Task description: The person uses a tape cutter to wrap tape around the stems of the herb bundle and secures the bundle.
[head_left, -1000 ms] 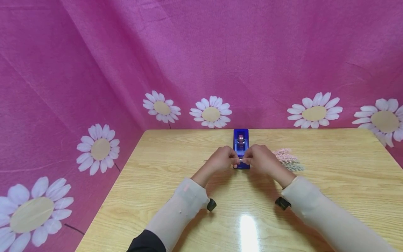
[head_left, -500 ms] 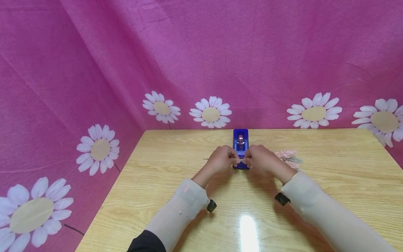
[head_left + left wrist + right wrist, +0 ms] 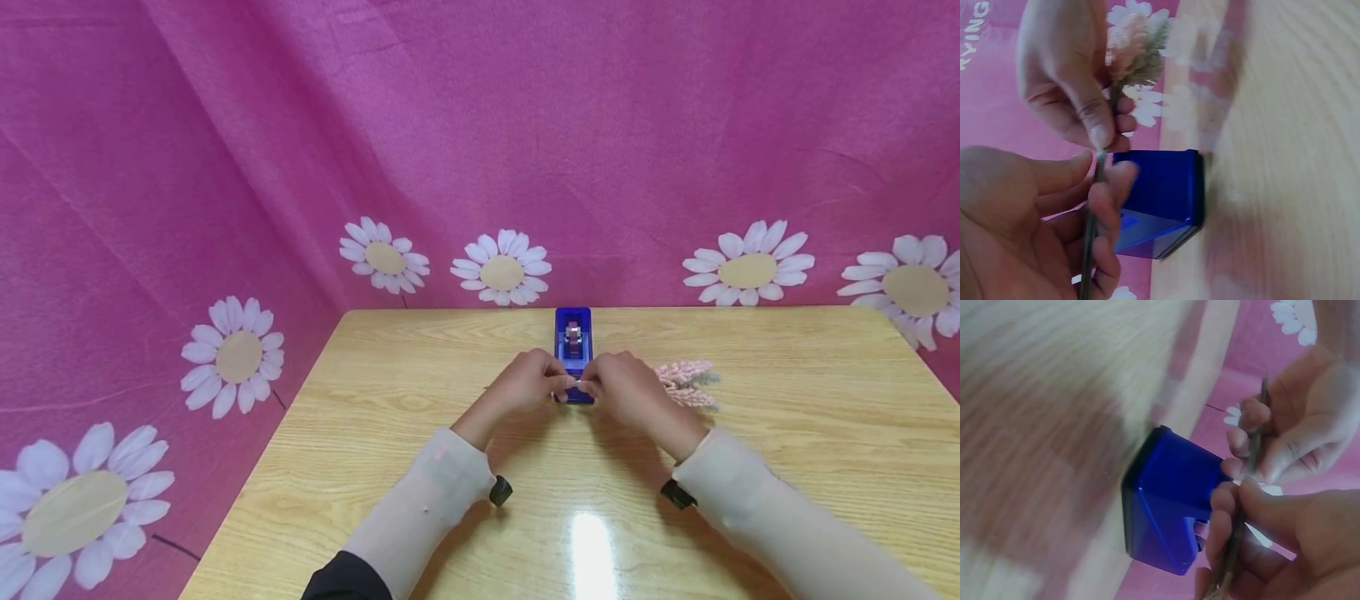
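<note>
In the head view my left hand [image 3: 531, 380] and right hand [image 3: 621, 385] meet over the front end of a blue tape dispenser [image 3: 573, 321]. Between them runs a bunch of artificial flower stems [image 3: 1090, 240], with fluffy pink heads [image 3: 686, 385] and a green one [image 3: 1157, 47] poking out beyond the right hand. The left fingers curl round the thin stems. Close beside them, the right thumb and fingers pinch the stems nearer the heads. A small whitish, shiny bit, perhaps tape, shows at the right thumb tip in the left wrist view.
A wooden table [image 3: 360, 467] carries the dispenser near its back edge. Behind and to the left hangs a pink cloth [image 3: 600, 150] printed with white daisies. Light glares off the tabletop in front of the hands.
The flower heads have turned and shifted slightly, with pink now showing more and green less. Both hands stay together over the dispenser, their fingers moving only a little.
</note>
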Demonstrator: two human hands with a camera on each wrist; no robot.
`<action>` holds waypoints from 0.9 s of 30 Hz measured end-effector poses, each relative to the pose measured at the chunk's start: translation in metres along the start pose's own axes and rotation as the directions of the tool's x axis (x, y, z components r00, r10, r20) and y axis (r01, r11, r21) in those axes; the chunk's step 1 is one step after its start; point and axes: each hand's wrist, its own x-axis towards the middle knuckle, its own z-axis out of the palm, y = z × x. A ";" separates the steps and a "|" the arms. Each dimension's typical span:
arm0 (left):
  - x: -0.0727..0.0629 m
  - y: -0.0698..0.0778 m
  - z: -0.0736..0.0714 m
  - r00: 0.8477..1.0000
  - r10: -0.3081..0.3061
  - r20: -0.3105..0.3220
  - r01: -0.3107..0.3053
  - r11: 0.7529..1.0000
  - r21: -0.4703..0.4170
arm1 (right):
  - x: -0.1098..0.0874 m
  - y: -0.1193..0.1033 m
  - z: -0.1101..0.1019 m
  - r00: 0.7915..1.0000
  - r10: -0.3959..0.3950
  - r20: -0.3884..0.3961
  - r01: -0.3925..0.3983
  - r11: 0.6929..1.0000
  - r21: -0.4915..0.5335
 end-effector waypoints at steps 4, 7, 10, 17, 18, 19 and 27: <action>0.001 0.001 -0.002 1.000 -0.004 0.025 0.003 0.999 0.039 | -0.001 -0.001 0.000 1.000 -0.004 -0.008 0.004 1.000 -0.012; 0.002 0.000 0.001 1.000 0.001 -0.001 -0.001 0.998 0.070 | 0.001 -0.001 -0.003 0.999 0.007 0.038 -0.006 1.000 -0.026; 0.002 -0.001 0.004 0.999 0.007 -0.048 -0.002 0.996 0.095 | 0.005 -0.001 -0.005 0.994 0.043 0.102 -0.040 0.999 -0.029; 0.002 0.001 0.007 0.995 -0.038 -0.088 0.043 0.997 0.063 | 0.008 0.003 -0.006 0.991 0.076 0.110 -0.076 0.997 -0.003; 0.002 0.002 0.007 0.995 -0.044 -0.087 0.049 0.997 0.059 | 0.008 0.003 -0.006 0.992 0.074 0.101 -0.074 0.997 -0.002; 0.002 0.002 0.008 0.995 -0.049 -0.089 0.054 0.997 0.061 | 0.008 0.004 -0.005 0.993 0.072 0.091 -0.073 0.997 -0.001; -0.001 0.010 0.015 0.986 -0.077 -0.149 0.111 0.966 0.233 | 0.004 0.003 0.000 0.996 0.088 0.018 -0.089 0.995 0.036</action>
